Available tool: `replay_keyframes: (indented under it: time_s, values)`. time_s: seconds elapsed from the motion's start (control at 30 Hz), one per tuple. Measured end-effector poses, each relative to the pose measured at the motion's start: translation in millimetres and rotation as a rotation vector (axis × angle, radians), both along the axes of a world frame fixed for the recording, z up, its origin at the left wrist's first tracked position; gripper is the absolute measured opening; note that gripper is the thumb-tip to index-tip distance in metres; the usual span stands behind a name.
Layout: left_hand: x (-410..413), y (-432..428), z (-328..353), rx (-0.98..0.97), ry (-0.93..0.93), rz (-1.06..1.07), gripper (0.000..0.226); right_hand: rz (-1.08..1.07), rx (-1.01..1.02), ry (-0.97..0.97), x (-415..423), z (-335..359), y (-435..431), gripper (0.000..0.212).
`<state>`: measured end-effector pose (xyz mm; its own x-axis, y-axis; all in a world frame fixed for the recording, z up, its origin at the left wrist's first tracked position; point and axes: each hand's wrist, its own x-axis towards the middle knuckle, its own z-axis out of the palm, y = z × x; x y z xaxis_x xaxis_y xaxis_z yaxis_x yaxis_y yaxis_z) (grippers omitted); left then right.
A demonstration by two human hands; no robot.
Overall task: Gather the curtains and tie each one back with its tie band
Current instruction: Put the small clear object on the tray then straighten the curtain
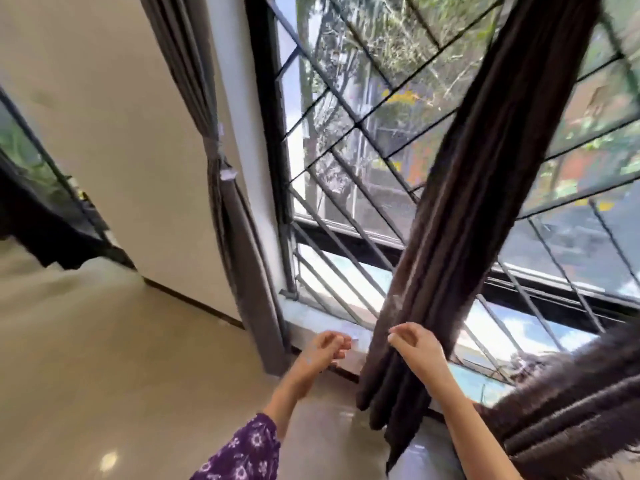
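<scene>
Fingers of right hand curled at left edge of dark curtain, blur hides any pinch; left hand loosely curled, empty, just left of it. Curtain bundle runs upper right to lower left; right hand nearer; tie band unseen

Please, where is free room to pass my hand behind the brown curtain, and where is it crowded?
Free: the gap between the tied gray curtain and the brown curtain, in front of the window bars, above the sill. The left hand is there. Crowded: to the right, low down, where another dark curtain bunches close beside it.
</scene>
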<state>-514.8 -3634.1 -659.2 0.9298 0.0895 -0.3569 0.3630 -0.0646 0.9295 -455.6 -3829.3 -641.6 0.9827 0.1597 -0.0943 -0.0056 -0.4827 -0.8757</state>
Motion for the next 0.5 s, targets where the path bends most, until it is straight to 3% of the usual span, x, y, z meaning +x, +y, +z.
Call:
replay_keyframes:
  time_s: [0.23, 0.37, 0.5]
  values:
    - [17, 124, -23, 0.069, 0.044, 0.027, 0.024, 0.002, -0.006, 0.122, 15, -44, 115, 0.006]
    - [42, 159, -42, 0.037, 0.104, -0.005, 0.020, 0.008, -0.037, 0.172, 36, -56, 154, 0.018]
    - [86, 180, -62, -0.081, 0.172, 0.015, 0.016, -0.002, -0.075, 0.238, 78, -77, 185, 0.005]
